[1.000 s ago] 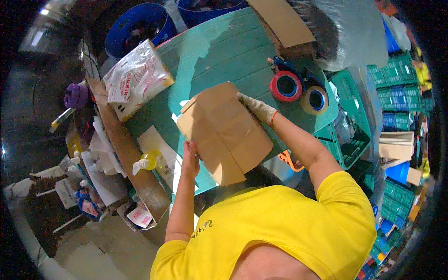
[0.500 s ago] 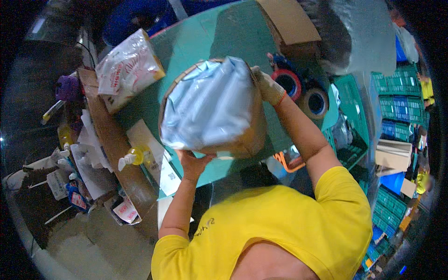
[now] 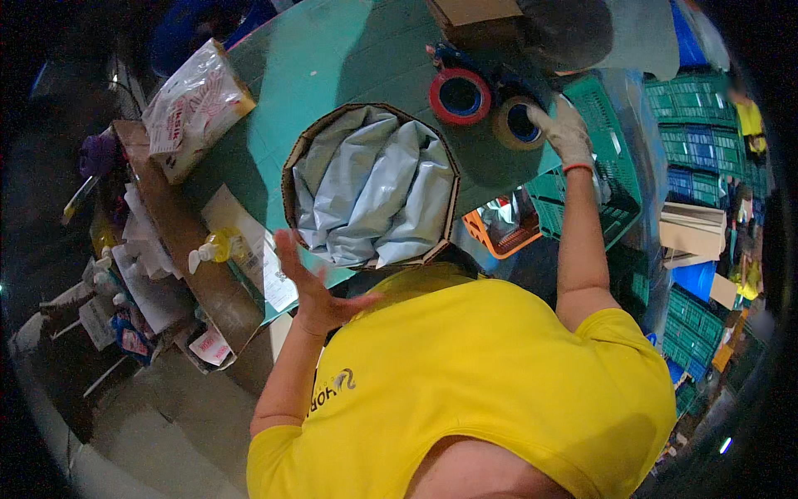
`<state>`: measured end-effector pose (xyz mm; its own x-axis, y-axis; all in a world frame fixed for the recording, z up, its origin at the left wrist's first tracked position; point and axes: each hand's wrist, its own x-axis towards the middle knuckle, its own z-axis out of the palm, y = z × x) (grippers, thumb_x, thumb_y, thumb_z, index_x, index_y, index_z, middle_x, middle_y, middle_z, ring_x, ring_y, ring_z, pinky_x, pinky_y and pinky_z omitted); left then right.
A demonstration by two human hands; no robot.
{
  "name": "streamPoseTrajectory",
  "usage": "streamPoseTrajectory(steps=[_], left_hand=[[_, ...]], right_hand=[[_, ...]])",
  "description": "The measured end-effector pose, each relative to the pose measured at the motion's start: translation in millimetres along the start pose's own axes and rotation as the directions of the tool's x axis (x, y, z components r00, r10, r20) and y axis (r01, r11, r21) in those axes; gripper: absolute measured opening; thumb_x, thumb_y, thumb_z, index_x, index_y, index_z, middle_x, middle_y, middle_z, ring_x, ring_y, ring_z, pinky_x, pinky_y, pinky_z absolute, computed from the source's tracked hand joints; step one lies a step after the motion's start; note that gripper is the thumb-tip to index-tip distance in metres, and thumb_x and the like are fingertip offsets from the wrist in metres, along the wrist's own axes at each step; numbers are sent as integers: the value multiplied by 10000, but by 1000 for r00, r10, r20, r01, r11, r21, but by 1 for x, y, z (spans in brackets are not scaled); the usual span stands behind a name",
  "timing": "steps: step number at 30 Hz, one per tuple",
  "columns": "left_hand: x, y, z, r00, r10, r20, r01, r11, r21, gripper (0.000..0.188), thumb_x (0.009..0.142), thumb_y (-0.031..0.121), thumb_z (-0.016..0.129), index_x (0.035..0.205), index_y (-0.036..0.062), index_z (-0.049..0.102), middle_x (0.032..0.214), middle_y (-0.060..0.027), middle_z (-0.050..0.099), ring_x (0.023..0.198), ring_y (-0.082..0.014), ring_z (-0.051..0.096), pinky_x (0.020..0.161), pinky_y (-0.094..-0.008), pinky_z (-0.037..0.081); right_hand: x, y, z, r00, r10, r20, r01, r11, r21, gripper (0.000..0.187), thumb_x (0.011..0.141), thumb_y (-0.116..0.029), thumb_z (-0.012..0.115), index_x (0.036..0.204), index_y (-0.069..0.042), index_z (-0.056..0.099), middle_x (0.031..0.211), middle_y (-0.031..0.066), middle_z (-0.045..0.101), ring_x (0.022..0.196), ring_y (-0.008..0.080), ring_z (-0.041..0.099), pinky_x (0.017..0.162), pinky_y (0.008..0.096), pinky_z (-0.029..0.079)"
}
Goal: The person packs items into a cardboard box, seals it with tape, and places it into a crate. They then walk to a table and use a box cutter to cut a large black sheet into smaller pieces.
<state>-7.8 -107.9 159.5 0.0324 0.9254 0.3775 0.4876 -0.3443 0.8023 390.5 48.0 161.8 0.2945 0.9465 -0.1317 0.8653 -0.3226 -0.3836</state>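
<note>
A many-sided cardboard box (image 3: 454,179) rests on the green table, its top uncovered. Folded grey-blue plastic wrapping (image 3: 374,183) fills it. My bare left hand (image 3: 314,291) is beside the box's near left edge, thumb and fingers spread, holding nothing. My right hand (image 3: 568,137), in a pale work glove, reaches right of the box to a roll of tan tape (image 3: 517,123) in a dispenser. Its thumb and fingers are apart at the roll's right edge; whether they touch it is unclear. A red-rimmed tape roll (image 3: 460,96) lies just left of that one.
A plastic-wrapped white pack (image 3: 195,112) and a yellow pump bottle (image 3: 218,247) stand on the left. Printed paper (image 3: 278,279) lies at the table's near left. On the right are a green crate (image 3: 615,200) and an orange basket (image 3: 499,237). Cardboard (image 3: 474,10) lies at the back.
The box, tilted between both hands before, now sits level on the table. Both hands have let go. My right hand moved right to the tape rolls; my left opened and drew back slightly.
</note>
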Motion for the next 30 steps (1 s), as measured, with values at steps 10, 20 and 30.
streamPoseTrajectory(steps=[10,20,30], left_hand=[[27,25,19,898,269,348,-388,858,337,281,690,406,694,947,312,626,1151,44,538,1219,-225,373,1036,-535,82],[24,15,34,908,380,177,-416,872,259,203,741,328,655,909,219,617,979,43,589,1082,-215,480,927,-471,211],[27,13,33,900,428,82,-431,849,307,167,728,284,614,866,190,624,959,11,602,1037,-223,513,865,-456,264]], right_hand=[[50,110,28,949,201,241,-225,971,76,521,684,-235,684,1118,19,547,1068,144,595,971,247,574,871,348,446],[10,-211,-122,842,-275,464,349,934,-80,406,768,-297,660,1071,-37,586,1002,146,592,893,237,565,759,425,447],[63,-365,77,738,-195,646,498,804,-327,514,761,-392,607,1182,-101,560,1287,124,444,1156,294,428,952,443,340]])
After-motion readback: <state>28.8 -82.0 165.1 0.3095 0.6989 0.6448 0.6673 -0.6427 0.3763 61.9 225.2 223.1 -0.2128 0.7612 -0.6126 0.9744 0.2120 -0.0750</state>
